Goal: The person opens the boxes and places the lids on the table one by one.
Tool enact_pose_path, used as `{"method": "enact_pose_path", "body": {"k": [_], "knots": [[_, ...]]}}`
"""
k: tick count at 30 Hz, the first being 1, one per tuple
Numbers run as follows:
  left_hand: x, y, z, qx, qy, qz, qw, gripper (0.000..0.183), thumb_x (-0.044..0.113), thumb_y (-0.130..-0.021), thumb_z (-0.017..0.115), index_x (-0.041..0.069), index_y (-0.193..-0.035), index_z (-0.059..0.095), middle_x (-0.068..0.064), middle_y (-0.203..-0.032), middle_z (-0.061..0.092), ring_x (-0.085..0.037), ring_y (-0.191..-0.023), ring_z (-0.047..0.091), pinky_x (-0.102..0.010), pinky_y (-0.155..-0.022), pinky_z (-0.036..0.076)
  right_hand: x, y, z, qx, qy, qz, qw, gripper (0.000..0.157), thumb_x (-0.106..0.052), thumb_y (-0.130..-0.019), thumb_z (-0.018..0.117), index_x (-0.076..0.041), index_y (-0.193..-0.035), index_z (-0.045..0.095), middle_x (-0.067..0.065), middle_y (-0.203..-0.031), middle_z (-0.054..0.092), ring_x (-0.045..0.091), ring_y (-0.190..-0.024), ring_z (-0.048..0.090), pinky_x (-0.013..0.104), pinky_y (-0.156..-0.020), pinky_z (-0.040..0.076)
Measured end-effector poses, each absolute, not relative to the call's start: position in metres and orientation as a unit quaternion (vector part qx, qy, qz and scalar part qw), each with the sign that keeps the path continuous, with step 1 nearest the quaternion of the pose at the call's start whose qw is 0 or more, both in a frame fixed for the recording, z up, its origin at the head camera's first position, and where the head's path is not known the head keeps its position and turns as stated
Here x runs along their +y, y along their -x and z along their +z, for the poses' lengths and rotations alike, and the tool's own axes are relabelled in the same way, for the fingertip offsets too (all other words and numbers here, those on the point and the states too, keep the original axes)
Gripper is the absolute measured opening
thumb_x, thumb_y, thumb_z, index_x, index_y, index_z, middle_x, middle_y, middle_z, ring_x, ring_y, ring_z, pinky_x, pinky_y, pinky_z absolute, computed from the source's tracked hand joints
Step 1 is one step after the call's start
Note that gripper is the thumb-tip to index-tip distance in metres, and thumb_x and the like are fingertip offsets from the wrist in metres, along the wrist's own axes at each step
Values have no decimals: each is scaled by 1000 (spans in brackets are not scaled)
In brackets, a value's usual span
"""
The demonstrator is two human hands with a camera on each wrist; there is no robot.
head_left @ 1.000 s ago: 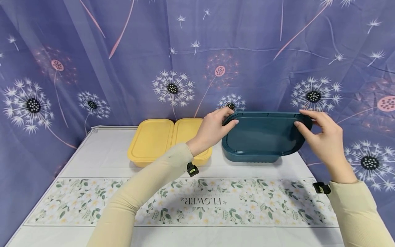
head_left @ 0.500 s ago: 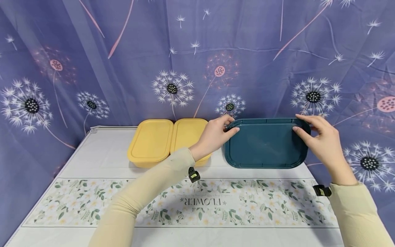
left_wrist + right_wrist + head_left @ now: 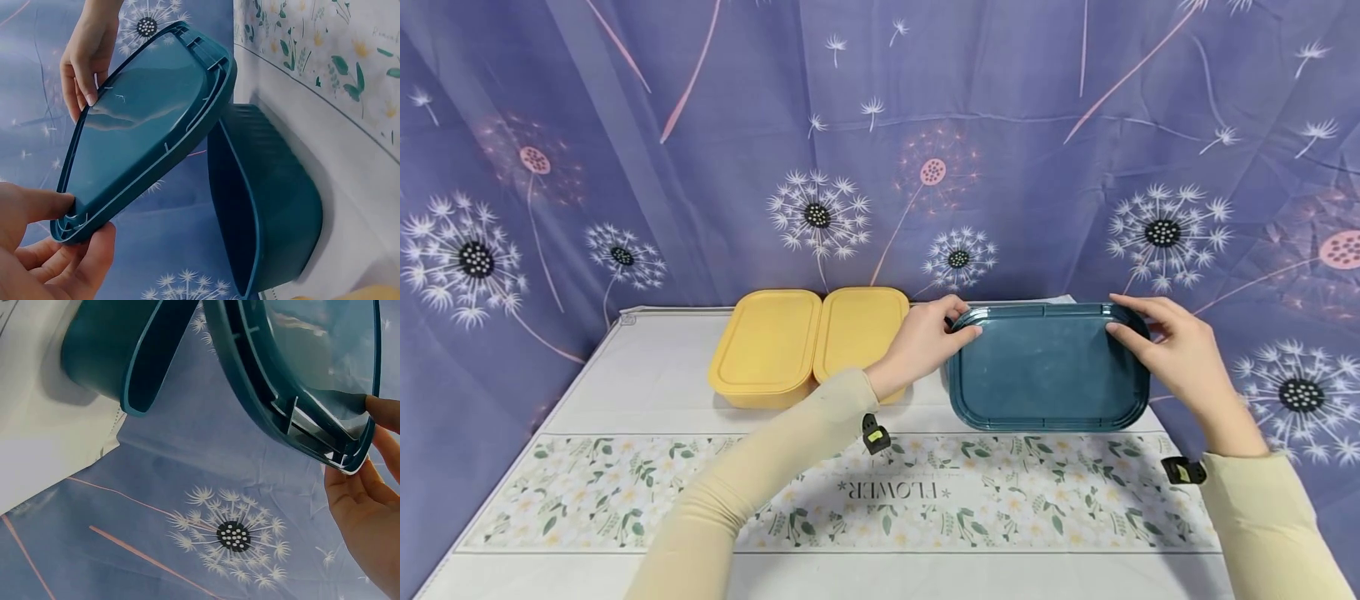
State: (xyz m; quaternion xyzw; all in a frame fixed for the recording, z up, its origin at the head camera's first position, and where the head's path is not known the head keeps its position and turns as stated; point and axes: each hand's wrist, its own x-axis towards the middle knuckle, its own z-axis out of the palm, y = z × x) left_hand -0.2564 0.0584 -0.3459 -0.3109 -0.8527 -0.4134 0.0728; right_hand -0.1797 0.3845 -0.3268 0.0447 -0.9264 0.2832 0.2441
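Note:
A dark teal lid (image 3: 1048, 367) is held tilted above its box, its ribbed underside turned toward me. My left hand (image 3: 921, 340) pinches the lid's far left corner, thumb on the inner face and fingers behind. At the far right corner my right hand (image 3: 1176, 350) grips it the same way. The teal box (image 3: 281, 200) stands on the table apart from the lid, as both wrist views show; its rim (image 3: 134, 381) faces up and its inside is dark. In the head view the lid hides nearly all of that box.
Left of the lid, two yellow lidded boxes (image 3: 767, 342) stand side by side, the right one (image 3: 861, 329) partly behind my left arm. A white cloth (image 3: 647, 350) with a floral band (image 3: 602, 492) covers the table. A purple dandelion curtain (image 3: 715, 208) hangs close behind.
The lid has come lower and nearer to me in the head view, and its underside has turned more toward me. Both hands moved down with it, keeping their hold. The yellow boxes stayed put.

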Motion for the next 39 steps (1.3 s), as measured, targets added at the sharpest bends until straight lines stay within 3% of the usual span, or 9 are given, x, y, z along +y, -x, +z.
{"method": "enact_pose_path", "body": {"k": [4, 11, 16, 23, 26, 31, 39], "knots": [[60, 257, -353, -855, 307, -415, 59, 27, 31, -97, 69, 11, -116, 67, 1, -101, 66, -7, -77, 60, -21, -67, 48, 387, 181, -332, -933, -43, 279, 225, 44, -35, -97, 69, -21, -138, 65, 6, -127, 62, 0, -89, 49, 22, -73, 39], [65, 251, -370, -856, 300, -420, 20, 32, 32, -98, 69, 10, -122, 65, 1, -102, 66, -10, -59, 50, -23, -55, 40, 396, 180, -347, -943, -42, 279, 174, 47, -38, -98, 67, -19, -141, 61, 13, -130, 62, 30, -105, 55, 29, -79, 40], [69, 246, -382, -855, 297, -426, -5, 34, 31, -99, 68, 10, -125, 63, 0, -100, 66, -12, -47, 42, -24, -48, 37, 401, 180, -357, -947, -51, 278, 152, 47, -36, -99, 66, -15, -141, 61, 16, -131, 61, 35, -106, 56, 40, -80, 43], [75, 242, -396, -860, 286, -422, -27, 34, 31, -98, 68, 11, -125, 64, -1, -102, 66, -10, -47, 42, -24, -48, 39, 406, 178, -372, -946, -48, 296, 124, 48, -36, -100, 65, -9, -139, 61, 24, -135, 57, 44, -109, 55, 58, -84, 45], [77, 240, -401, -863, 280, -418, -43, 35, 31, -98, 68, 11, -127, 64, -2, -105, 66, -10, -48, 41, -24, -50, 38, 409, 178, -377, -947, -46, 295, 115, 48, -36, -99, 66, -9, -138, 61, 26, -134, 57, 45, -107, 57, 58, -81, 47], [79, 239, -408, -866, 268, -417, -68, 35, 30, -98, 69, 11, -127, 63, -4, -107, 65, -10, -51, 54, -23, -51, 45, 412, 179, -386, -953, -55, 279, 108, 45, -34, -98, 68, -9, -135, 64, 26, -126, 62, 42, -100, 63, 50, -74, 52], [83, 234, -424, -864, 265, -416, -101, 35, 27, -98, 69, 9, -128, 63, 1, -96, 65, -13, -57, 63, -24, -52, 49, 417, 177, -396, -957, -65, 275, 64, 44, -34, -98, 68, -8, -134, 64, 23, -119, 65, 37, -96, 65, 37, -67, 53]]}}
